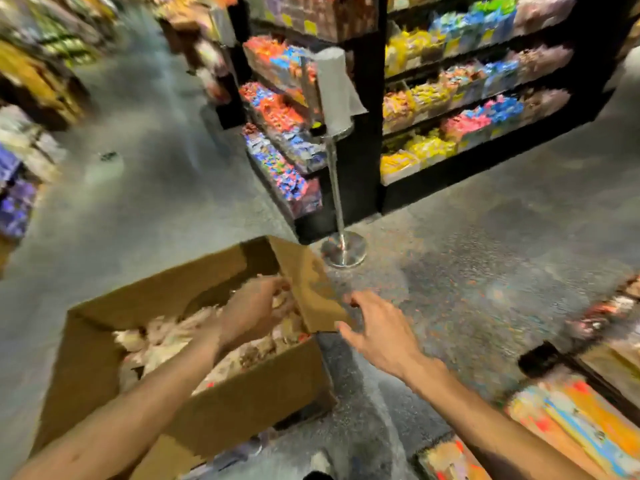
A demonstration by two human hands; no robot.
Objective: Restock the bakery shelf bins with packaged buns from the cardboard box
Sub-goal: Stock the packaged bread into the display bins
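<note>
An open cardboard box stands on the floor at the lower left, filled with pale packaged buns. My left hand reaches down into the box among the packages near its right side; the picture is too blurred to show whether it holds one. My right hand hovers just right of the box with fingers spread, its fingertips at the upright right flap.
A chrome stand with a paper roll rises just beyond the box. Black shelving with colourful packaged goods fills the upper right. More shelves line the left edge, and bright bins sit at the lower right. Grey floor lies between.
</note>
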